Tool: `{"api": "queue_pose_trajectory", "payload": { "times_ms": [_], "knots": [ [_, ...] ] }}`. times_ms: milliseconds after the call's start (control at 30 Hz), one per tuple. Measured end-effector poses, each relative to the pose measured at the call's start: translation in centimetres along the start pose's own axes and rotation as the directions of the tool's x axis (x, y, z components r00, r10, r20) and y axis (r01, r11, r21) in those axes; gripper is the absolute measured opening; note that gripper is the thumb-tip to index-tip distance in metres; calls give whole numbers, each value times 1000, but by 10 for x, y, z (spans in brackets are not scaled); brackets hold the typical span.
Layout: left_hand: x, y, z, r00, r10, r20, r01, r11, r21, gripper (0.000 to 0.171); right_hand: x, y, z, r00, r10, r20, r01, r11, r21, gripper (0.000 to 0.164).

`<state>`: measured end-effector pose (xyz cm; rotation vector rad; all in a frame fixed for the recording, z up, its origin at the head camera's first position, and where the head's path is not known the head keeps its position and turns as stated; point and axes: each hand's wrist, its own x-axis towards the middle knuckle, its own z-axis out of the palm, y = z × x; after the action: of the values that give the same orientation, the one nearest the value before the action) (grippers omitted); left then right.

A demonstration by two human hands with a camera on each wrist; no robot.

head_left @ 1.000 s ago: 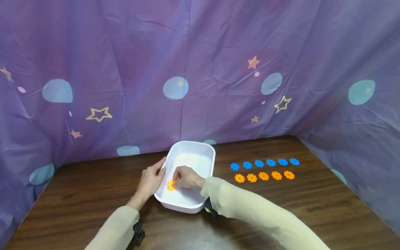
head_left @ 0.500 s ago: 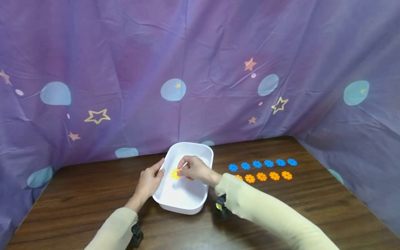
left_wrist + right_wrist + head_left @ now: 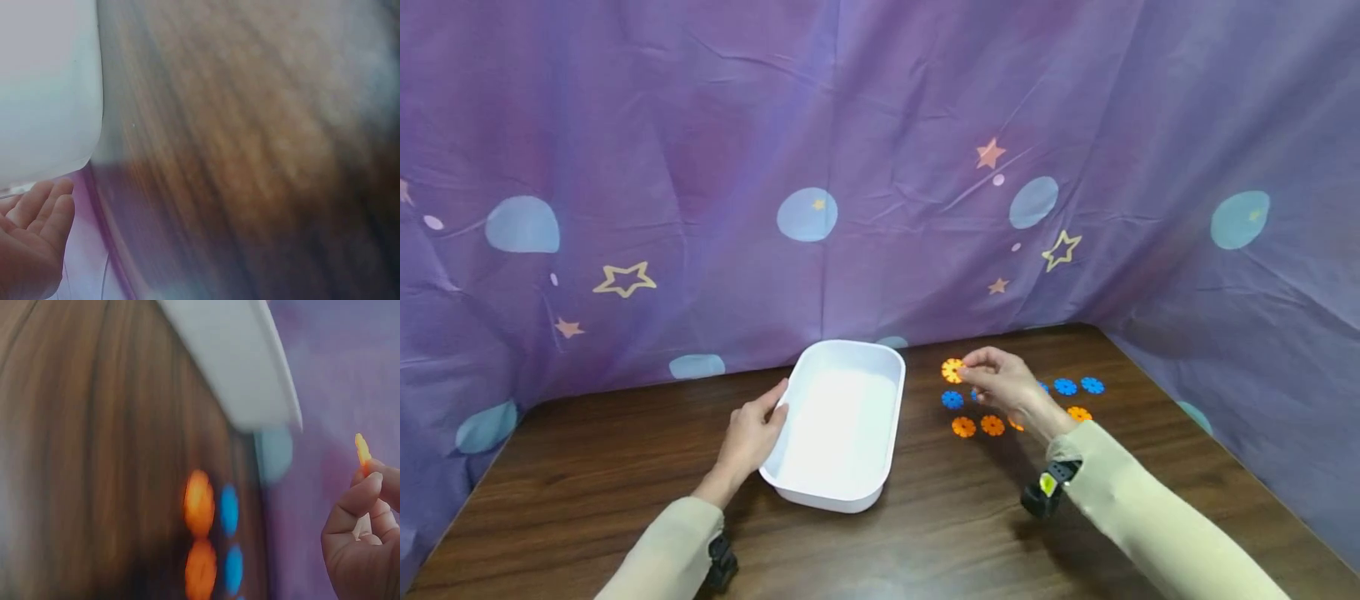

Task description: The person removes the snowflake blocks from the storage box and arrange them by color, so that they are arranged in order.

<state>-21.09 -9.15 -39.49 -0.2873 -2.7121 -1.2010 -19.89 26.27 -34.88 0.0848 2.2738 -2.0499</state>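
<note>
In the head view my left hand [image 3: 751, 440] holds the left side of a white plastic tray [image 3: 833, 498], thumb at the rim and fingers along the outside wall. In the left wrist view those fingers [image 3: 53, 215] lie beside the tray [image 3: 50, 125]. My right hand [image 3: 1011, 390] pinches an orange, notched snowflake disc [image 3: 952, 371] between thumb and fingertips, raised over the table right of the tray. Edge-on, the same disc [image 3: 362, 450] shows in the right wrist view. Beneath the hand lie a row of blue discs [image 3: 1065, 387] and a row of orange discs [image 3: 992, 426], partly hidden.
The brown wooden table [image 3: 587, 475] carries the tray in the middle and the disc rows to its right. A purple patterned curtain [image 3: 737, 167] hangs behind and along the right side. Each wrist wears a black camera [image 3: 1043, 492].
My right hand has lifted the orange disc out of the tray and carried it right, above the disc rows. My left hand stays at the tray's left side.
</note>
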Motion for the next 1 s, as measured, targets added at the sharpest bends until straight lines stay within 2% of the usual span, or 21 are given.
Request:
{"api": "queue_pose_trajectory", "payload": {
  "times_ms": [233,500,633,767,1000],
  "knots": [
    [-1,0,-2,1000,-12,7,12,1000,9,44,-21,16,-73,992,55,-115,-60,997,-45,10],
    [-1,1,-1,1000,-1,2,1,1000,8,43,-39,35,-134,975,68,-209,-66,998,19,9],
    [-1,1,-1,1000,-2,-1,2,1000,11,43,-44,47,-154,961,76,-266,-81,997,-9,9],
    [-1,2,-2,1000,-7,7,7,1000,11,43,-47,58,-168,949,84,-304,-115,990,-87,8],
    [-1,2,-2,1000,1,3,-1,1000,15,43,-50,71,-179,936,103,-337,-170,969,-177,7]
  ]
}}
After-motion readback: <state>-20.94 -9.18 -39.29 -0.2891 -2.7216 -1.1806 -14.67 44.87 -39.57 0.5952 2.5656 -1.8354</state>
